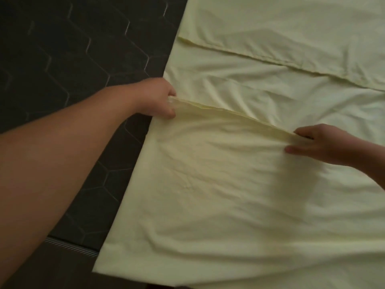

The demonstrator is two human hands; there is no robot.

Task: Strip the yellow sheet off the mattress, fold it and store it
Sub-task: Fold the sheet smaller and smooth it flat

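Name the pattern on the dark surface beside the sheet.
Hexagons on the dark surface; head view.

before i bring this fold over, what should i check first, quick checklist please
1. Left hand grips the yellow sheet's lifted edge: ok.
2. Right hand pinches the same edge: ok.
3. Edge straight between the hands: ok.
4. Sheet lying smooth: not ok, wrinkled.
5. Far hem straight to fold onto: ok.
6. Sheet's right side aligned: cannot tell, out of view.
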